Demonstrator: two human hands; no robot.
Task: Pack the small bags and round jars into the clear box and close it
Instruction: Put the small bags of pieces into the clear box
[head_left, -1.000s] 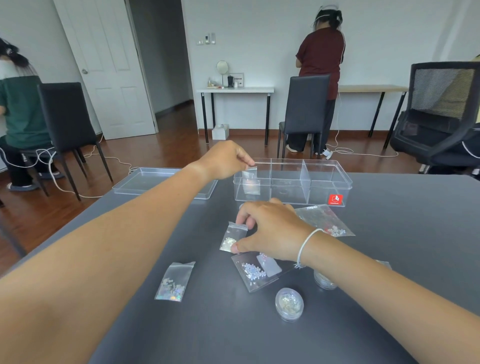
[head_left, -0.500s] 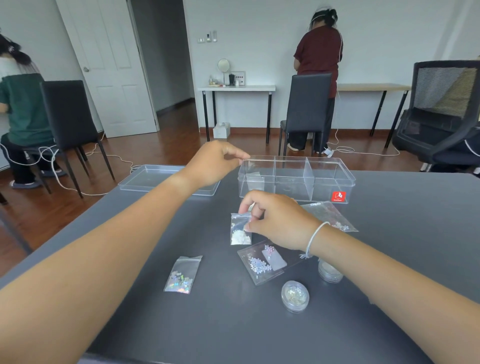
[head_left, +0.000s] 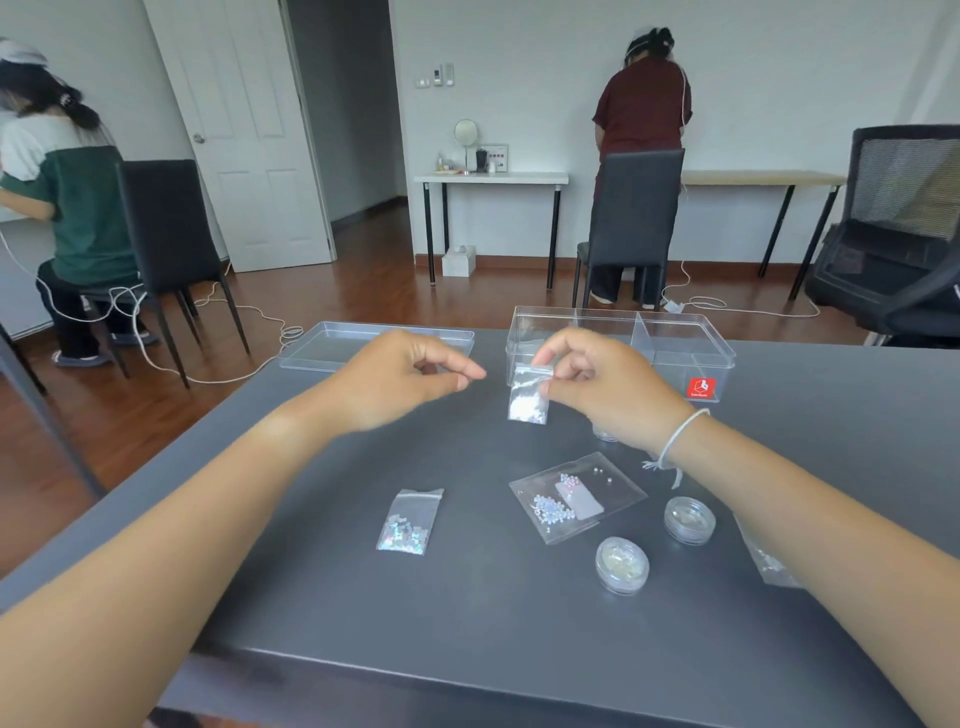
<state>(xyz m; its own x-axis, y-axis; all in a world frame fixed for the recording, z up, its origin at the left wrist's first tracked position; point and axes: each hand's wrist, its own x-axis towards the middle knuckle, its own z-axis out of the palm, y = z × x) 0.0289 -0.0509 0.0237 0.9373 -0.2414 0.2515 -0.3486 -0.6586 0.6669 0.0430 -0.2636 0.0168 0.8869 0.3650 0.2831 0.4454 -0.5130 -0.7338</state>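
Note:
The clear box (head_left: 691, 358) with dividers stands open at the far side of the grey table (head_left: 467, 613). Just in front of it my right hand (head_left: 602, 387) pinches a small bag of white bits (head_left: 527, 397) off the table. My left hand (head_left: 400, 382) hovers beside it, fingers loosely curled, holding nothing. On the table lie a small bag of shiny flakes (head_left: 410, 522), a larger bag of beads (head_left: 576, 496) and two round jars (head_left: 622, 565) (head_left: 689, 519). Another bag (head_left: 766, 564) and a jar (head_left: 605, 432) are partly hidden by my right arm.
The box's clear lid (head_left: 337, 345) lies flat to the left of the box. Behind the table are black chairs (head_left: 631, 223), a mesh office chair (head_left: 893, 234), cables on the wooden floor, and two other people at side tables.
My left hand has drawn back from the box's left compartment, leaving a bag inside. My right hand has lifted the small white-bit bag from the table toward the box.

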